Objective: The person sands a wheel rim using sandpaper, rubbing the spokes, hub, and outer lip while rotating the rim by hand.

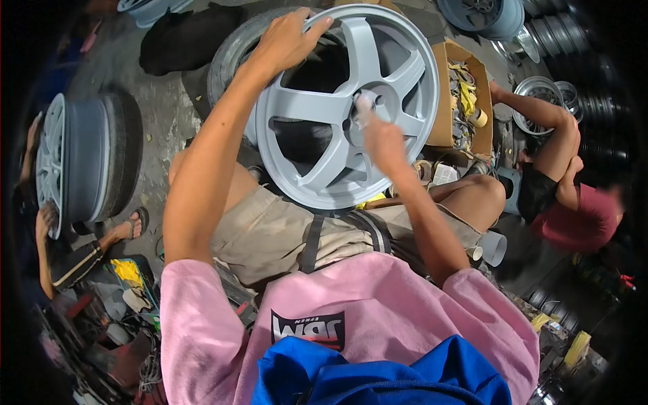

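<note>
A grey five-spoke wheel rim (307,104) leans face up toward me, its lower edge at my lap. My left hand (290,42) is closed over the rim's upper left edge, thumb and fingers on the lip. At the hub, my right hand (388,148) is blurred by motion. Its fingers look curled together, with a pale tip touching the area around the bolt holes. Whether it holds a small piece of something cannot be made out. Behind the rim lies a black tyre (226,64), partly covered by it.
A cardboard box (442,101) of tape rolls and scraps stands right of the rim. At left, another person's hands (46,217) hold a second wheel (81,158). A person in a red shirt (580,219) sits at right. Stacked rims (563,37) line the upper right.
</note>
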`<state>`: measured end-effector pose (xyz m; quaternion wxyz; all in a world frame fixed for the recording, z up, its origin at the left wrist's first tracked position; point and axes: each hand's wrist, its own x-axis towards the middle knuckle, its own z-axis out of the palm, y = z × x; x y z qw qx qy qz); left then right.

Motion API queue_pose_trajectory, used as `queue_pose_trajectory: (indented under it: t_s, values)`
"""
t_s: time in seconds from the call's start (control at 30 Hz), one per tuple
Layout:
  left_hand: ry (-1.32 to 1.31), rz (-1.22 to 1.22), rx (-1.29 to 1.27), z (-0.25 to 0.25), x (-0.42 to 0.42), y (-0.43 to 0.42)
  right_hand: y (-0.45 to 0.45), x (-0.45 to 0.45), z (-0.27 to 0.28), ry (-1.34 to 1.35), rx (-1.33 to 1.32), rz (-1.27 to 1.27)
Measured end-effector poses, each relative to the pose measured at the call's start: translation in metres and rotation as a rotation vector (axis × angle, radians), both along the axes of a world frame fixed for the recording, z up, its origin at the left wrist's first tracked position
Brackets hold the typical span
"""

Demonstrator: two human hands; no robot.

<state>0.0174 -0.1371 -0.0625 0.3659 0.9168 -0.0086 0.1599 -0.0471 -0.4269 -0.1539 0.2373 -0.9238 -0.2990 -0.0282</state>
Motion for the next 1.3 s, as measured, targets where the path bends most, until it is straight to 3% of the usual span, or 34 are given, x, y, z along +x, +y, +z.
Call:
queue_pose_trajectory:
  t_s: [0.17, 0.27, 0.37, 0.43, 0.5, 0.53, 0.7, 0.77, 0.9, 0.97, 1.07, 1.1, 1.2, 1.3]
  values:
    - [0.074, -0.037, -0.018, 0.005, -0.005, -0.001, -0.022, -0.029, 0.008, 0.134, -0.157, 0.142]
    - [-0.046, -0.014, 0.038, -0.003, 0.0, 0.001, -0.016, -0.011, 0.027, 0.059, 0.068, -0.018]
    - [-0.072, 0.045, 0.04, -0.005, 0.0, -0.002, 0.009, 0.01, 0.006, 0.035, 0.066, -0.122]
    - [-0.025, 0.025, 0.009, 0.002, -0.002, -0.003, 0.019, -0.003, 0.003, -0.053, 0.13, -0.015]
    - [0.036, 0.026, -0.035, 0.003, -0.005, 0.001, 0.003, -0.017, 0.007, 0.107, -0.073, 0.136]
    - [0.033, 0.004, -0.023, 0.002, -0.002, 0.003, -0.007, -0.02, 0.02, 0.171, -0.316, 0.232]
    - [-0.014, 0.012, 0.018, -0.003, 0.001, 0.002, -0.03, 0.016, 0.033, -0.056, -0.273, 0.381]
    - [0.008, 0.004, -0.02, 0.011, -0.005, -0.004, -0.026, 0.047, 0.035, -0.271, -0.315, 0.341]
    - [-0.087, 0.05, 0.004, -0.013, 0.005, 0.002, -0.049, 0.061, 0.015, -0.283, -0.468, 0.35]
    - [-0.046, 0.038, -0.029, -0.014, 0.004, -0.001, -0.062, 0.028, 0.001, -0.085, -0.355, 0.142]
    - [-0.025, 0.019, -0.035, -0.001, -0.003, -0.003, -0.062, 0.002, 0.007, 0.031, -0.307, 0.094]
    - [-0.029, 0.014, -0.02, 0.003, -0.004, -0.005, -0.055, 0.0, 0.008, 0.035, -0.308, 0.087]
    - [-0.038, -0.017, -0.047, 0.006, -0.005, -0.005, -0.009, 0.006, 0.003, 0.006, -0.06, -0.249]
    - [-0.007, -0.01, 0.013, -0.002, -0.002, 0.002, 0.033, -0.013, 0.001, -0.031, 0.02, -0.201]
